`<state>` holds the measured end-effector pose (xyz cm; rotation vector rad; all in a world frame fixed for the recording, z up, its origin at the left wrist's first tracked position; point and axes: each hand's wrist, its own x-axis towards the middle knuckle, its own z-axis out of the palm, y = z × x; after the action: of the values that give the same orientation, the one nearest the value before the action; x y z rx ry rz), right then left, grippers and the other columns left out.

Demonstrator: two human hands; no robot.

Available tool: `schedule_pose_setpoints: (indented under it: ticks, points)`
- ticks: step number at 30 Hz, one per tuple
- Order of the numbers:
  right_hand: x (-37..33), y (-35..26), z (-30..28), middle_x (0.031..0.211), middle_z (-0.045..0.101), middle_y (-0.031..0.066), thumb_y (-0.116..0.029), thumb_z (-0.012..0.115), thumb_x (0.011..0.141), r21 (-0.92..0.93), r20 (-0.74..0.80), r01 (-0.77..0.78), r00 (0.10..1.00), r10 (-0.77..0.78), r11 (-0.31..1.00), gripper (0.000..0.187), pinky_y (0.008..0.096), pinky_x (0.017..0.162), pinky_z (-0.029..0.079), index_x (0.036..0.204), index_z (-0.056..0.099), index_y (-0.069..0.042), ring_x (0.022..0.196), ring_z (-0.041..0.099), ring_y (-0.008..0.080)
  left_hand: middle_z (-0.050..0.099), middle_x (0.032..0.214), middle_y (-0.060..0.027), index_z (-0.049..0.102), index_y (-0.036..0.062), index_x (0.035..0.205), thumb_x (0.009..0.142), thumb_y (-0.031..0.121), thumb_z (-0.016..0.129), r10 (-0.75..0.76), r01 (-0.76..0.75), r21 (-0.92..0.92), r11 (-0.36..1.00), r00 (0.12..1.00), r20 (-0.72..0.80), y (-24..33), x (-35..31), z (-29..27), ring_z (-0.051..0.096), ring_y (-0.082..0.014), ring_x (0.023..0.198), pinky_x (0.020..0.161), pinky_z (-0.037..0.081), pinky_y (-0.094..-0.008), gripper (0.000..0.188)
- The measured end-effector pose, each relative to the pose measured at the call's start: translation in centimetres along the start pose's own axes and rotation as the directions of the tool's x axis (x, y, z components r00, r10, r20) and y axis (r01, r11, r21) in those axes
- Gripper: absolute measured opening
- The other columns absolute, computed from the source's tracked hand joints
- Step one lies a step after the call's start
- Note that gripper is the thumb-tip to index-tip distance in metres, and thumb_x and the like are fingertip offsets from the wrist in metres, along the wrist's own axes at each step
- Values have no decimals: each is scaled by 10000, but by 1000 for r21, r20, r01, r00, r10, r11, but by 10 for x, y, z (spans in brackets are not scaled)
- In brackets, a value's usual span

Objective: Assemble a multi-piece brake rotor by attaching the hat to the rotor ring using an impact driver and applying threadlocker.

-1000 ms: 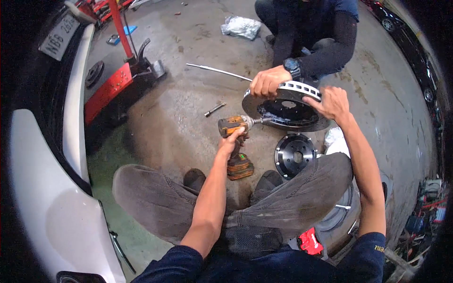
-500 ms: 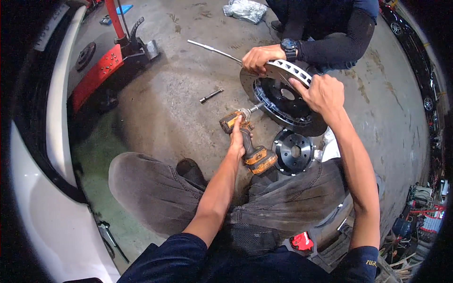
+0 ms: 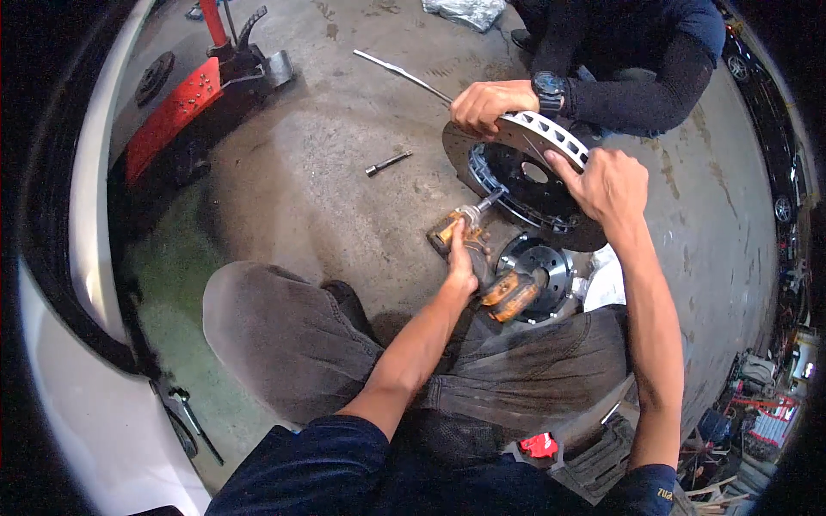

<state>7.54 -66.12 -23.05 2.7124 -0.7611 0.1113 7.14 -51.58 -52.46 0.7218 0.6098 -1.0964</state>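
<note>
My left hand [image 3: 462,258] grips an orange and black power driver [image 3: 478,262], its bit pointing up at the rim of a large brake disc [image 3: 525,176] that stands tilted on the concrete floor. My right hand [image 3: 607,182] holds the disc's silver slotted edge from the right. Another person's hand [image 3: 486,105], with a black wristwatch, grips the disc's top left edge. A second, smaller hub part [image 3: 540,271] lies flat on the floor just below the disc, beside the driver's battery.
A red floor jack [image 3: 185,107] stands at the upper left beside a white car body [image 3: 60,361]. A socket extension [image 3: 387,162] and a long thin rod [image 3: 400,73] lie on the floor. The other person crouches at the top. Tool clutter sits at the lower right.
The view has tilted down, so everything sits lower in frame. My left hand has brought the driver closer to the disc's rim. Both hands on the disc have kept their hold.
</note>
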Motion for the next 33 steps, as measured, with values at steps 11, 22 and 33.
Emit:
schedule_pose_setpoints:
  ticks: [11, 22, 33]
  points:
    - [-2, -4, 2, 586, 618, 233, -701, 564, 816, 10, -27, -2, 1000, 2, 1000, 772, 449, 531, 517, 624, 677, 38, 569, 654, 398, 590, 772, -34, 586, 131, 928, 814, 698, 551, -86, 85, -348, 934, 996, 14, -37, -14, 25, 519, -148, 595, 546, 452, -310, 579]
    - [6, -8, 3, 610, 624, 257, -716, 541, 823, 23, -15, 2, 1000, -1, 1000, 791, 465, 550, 527, 665, 690, 44, 595, 661, 412, 566, 726, -28, 593, 95, 926, 807, 692, 589, 5, -3, -139, 990, 1000, 16, -34, 14, -3, 551, -175, 622, 577, 486, -316, 609]
    - [3, 3, 12, 636, 634, 243, -616, 617, 806, 66, -27, 20, 999, -18, 998, 655, 452, 568, 530, 671, 680, 22, 620, 665, 398, 585, 768, -13, 586, 146, 1007, 834, 636, 602, 45, -46, -73, 996, 999, -16, -20, 0, 6, 534, -141, 611, 569, 465, -307, 520]
